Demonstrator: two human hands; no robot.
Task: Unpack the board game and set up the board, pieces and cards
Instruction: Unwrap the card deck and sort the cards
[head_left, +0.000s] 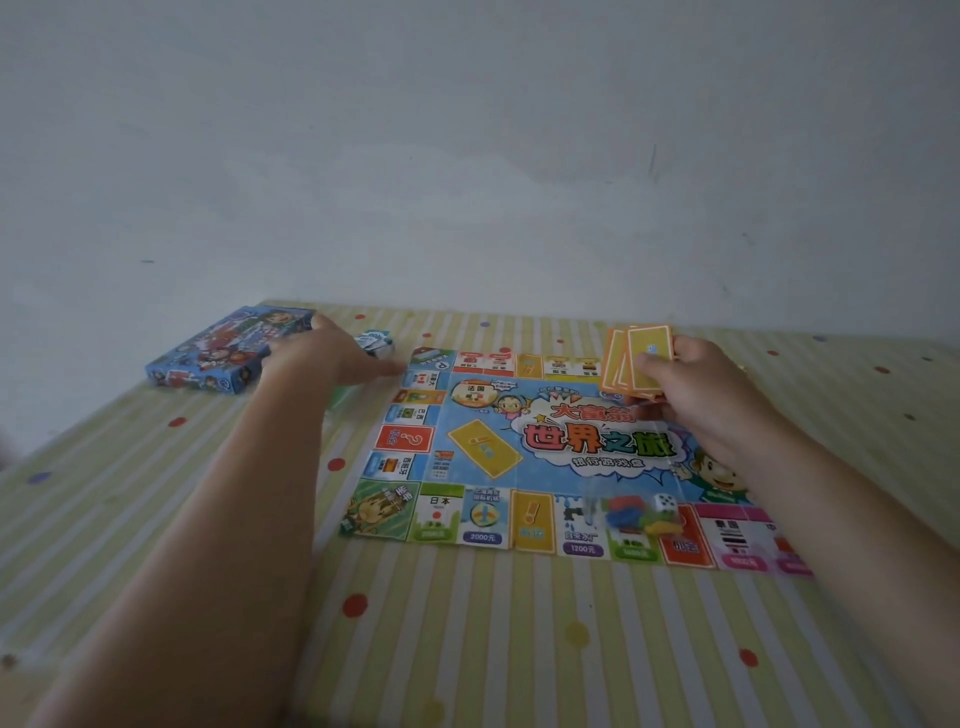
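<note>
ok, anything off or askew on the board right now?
Mostly tidy. The board lies flat, though fold creases show. The bag of pieces with a die sits on the near edge squares, not unpacked yet. The right hand holds orange cards fanned unevenly.

Creased paper board (545, 457); card box (218, 353), printed; smooth striped tablecloth (467, 623); matt wall (467, 130).

Left hand (332, 353), left of centre frame: forearm extended, palm down, fingers reaching forward. Right hand (696, 395), right of centre: fingers curled closed, thumb uppermost.
</note>
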